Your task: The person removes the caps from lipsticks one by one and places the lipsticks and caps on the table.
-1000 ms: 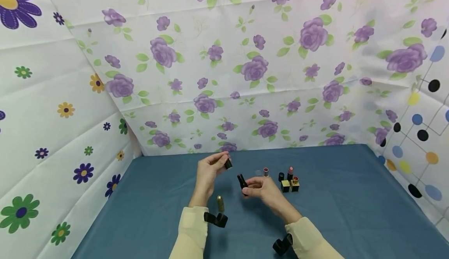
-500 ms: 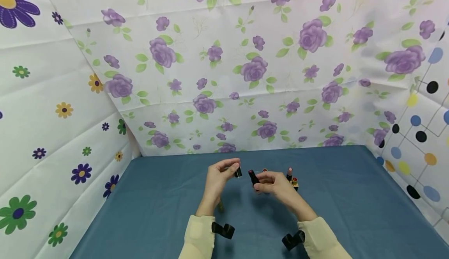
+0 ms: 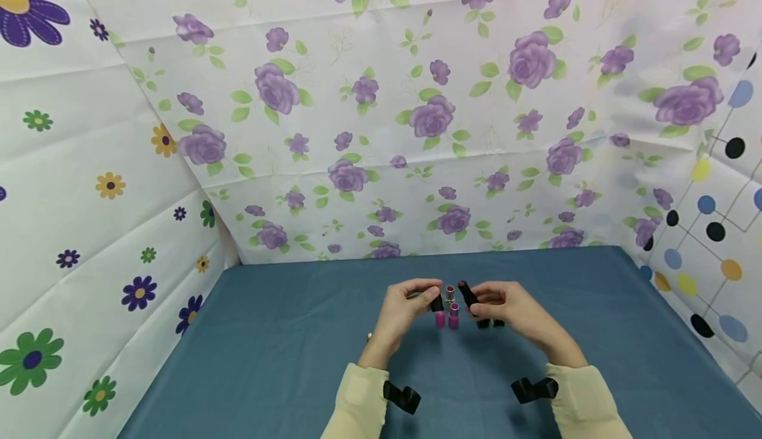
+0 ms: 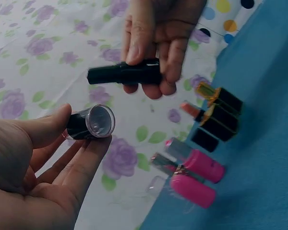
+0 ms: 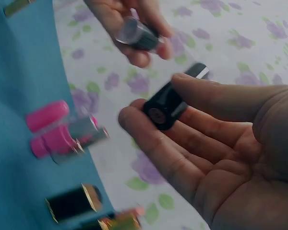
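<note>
My left hand (image 3: pixel 405 313) pinches a short black lipstick cap (image 4: pixel 79 125) with a clear rim, its hollow end facing outward. Across from it, my right hand (image 3: pixel 506 303) holds an uncapped black lipstick (image 5: pixel 165 103) between thumb and fingers, tilted, with its dark red tip (image 3: pixel 461 284) toward the left hand. A small gap separates cap and lipstick. Just beyond and below the hands on the table stand a pink lipstick (image 3: pixel 454 317), a pink cap (image 3: pixel 440 319) and a silver lipstick with a red tip (image 3: pixel 450 291).
Black-and-gold lipsticks (image 4: pixel 220 120) and a black cap (image 4: pixel 205 140) stand right of the pink ones, partly hidden by my right hand in the head view. A gold tube (image 5: pixel 19 5) lies apart, mostly behind my left forearm. Floral cloth (image 3: pixel 357 95) hangs behind the blue table (image 3: pixel 297 346).
Both hands have moved right across the table, still holding the cap and the lipstick apart. The pink pieces now show between them, while the right hand covers much of the black-and-gold group.
</note>
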